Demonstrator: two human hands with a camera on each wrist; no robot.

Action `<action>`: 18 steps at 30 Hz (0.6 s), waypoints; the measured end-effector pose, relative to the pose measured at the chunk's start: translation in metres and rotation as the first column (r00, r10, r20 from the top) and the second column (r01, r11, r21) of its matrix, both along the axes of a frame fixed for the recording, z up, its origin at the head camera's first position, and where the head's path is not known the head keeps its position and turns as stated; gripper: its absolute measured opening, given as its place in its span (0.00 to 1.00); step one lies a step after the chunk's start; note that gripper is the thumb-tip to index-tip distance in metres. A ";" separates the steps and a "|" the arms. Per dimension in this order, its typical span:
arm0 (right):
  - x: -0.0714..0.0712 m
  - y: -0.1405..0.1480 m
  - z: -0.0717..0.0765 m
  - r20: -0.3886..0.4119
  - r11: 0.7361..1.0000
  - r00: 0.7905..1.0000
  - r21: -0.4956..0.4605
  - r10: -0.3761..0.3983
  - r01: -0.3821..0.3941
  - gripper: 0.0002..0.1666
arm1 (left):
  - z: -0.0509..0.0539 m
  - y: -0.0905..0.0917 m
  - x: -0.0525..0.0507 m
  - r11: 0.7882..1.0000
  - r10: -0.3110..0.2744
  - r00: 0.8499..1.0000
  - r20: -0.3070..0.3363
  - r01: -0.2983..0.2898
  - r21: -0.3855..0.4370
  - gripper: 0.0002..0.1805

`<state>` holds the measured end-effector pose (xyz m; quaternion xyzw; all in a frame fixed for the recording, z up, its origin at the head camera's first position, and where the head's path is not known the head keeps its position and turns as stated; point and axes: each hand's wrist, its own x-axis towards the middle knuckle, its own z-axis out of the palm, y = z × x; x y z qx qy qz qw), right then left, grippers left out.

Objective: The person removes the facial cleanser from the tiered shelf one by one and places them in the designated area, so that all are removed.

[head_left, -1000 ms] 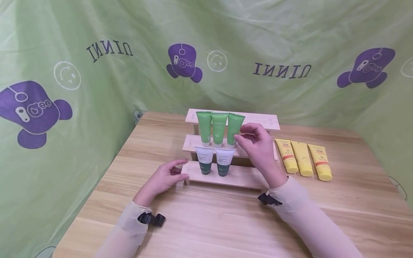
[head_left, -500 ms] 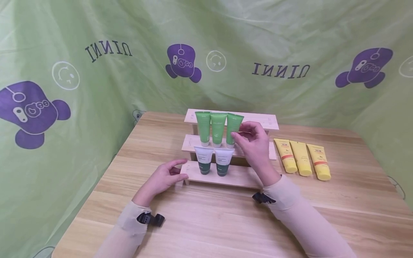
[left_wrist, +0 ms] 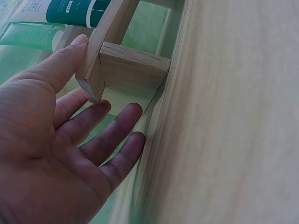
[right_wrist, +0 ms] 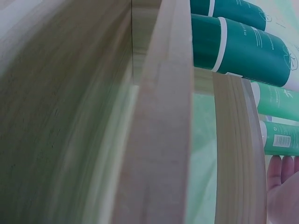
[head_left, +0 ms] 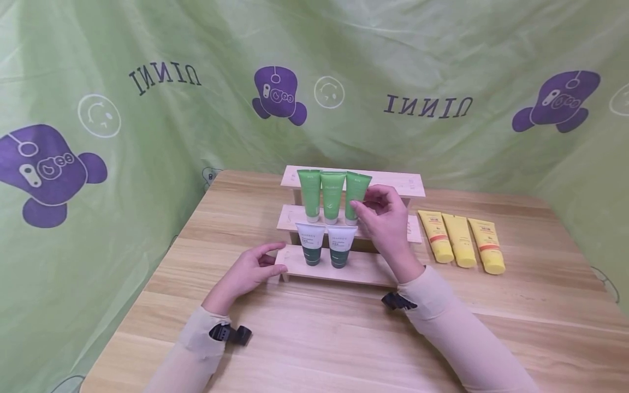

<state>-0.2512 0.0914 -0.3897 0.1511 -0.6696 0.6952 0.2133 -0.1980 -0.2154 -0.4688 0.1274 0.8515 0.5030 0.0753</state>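
Note:
A wooden three-step display stand [head_left: 366, 275] stands on the table. On its middle step, three green squeeze tubes stand upright on their caps in a row. My right hand [head_left: 390, 224] pinches the rightmost green tube [head_left: 357, 188], thumb in front; its other fingers are partly hidden. In the right wrist view, fingertips of the right hand [right_wrist: 284, 186] touch that tube's side. On the lowest step are two white-and-dark-green tubes [head_left: 312, 243]. My left hand [head_left: 248, 271] holds the left end of this step, thumb [left_wrist: 70, 58] on top and fingers at its lower edge.
Several centimetres right of the stand, three yellow tubes [head_left: 462, 240] lie flat on the wooden table [head_left: 314, 338]. The top step [head_left: 393, 183] rises behind the green tubes. A green printed curtain [head_left: 363, 49] surrounds the table at the back and sides.
My right hand has shifted slightly left with the rightmost green tube, which now stands a little closer to its neighbour. The left hand keeps its place on the stand.

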 end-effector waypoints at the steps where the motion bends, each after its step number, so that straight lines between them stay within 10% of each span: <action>1: 0.000 0.000 0.000 -0.003 1.000 1.000 -0.002 -0.002 0.002 0.24 | 0.000 0.000 0.000 1.000 -0.001 1.000 -0.001 0.001 0.000 0.34; 18: 0.001 0.006 0.001 -0.032 0.999 0.999 -0.036 -0.028 0.027 0.22 | -0.001 -0.001 0.000 1.000 0.006 1.000 -0.006 -0.006 -0.009 0.34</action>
